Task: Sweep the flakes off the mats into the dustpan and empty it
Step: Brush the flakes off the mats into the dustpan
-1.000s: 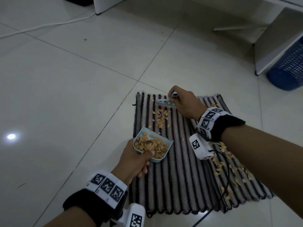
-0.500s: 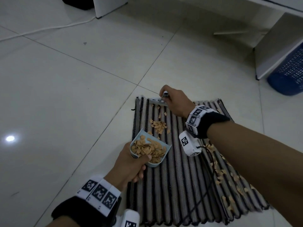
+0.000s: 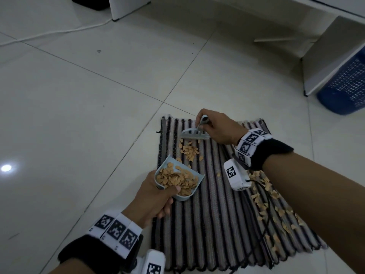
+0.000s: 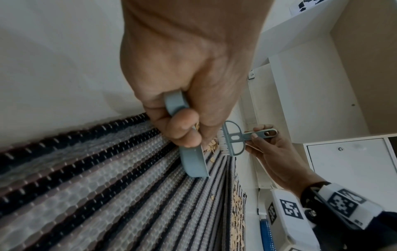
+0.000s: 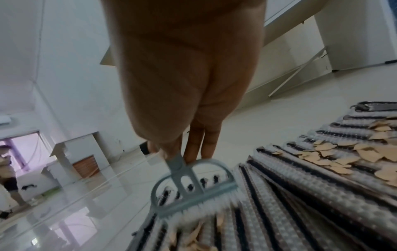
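A striped mat [image 3: 215,224] lies on the tiled floor. My left hand [image 3: 156,200] grips the handle of a pale blue dustpan [image 3: 192,191], which is heaped with tan flakes [image 3: 175,177] and rests on the mat's left part. My right hand [image 3: 219,127] holds the handle of a small grey-blue brush [image 3: 194,134] near the mat's far edge, bristles down. A small pile of flakes [image 3: 190,150] lies between brush and dustpan. More flakes [image 3: 264,200] are strewn along the mat's right side under my right forearm. The left wrist view shows the dustpan [image 4: 193,161] and brush [image 4: 233,138].
A blue perforated basket [image 3: 347,89] stands at the far right beside a white cabinet panel [image 3: 327,56]. A white cable [image 3: 55,33] runs across the floor at the far left. White furniture [image 3: 126,6] stands at the top. A person stands far off in the right wrist view [image 5: 8,169].
The brush has swept toward the dustpan from the mat's far edge, gathering the scattered flakes into a tighter pile. The dustpan has stayed in my left hand at about the same spot.
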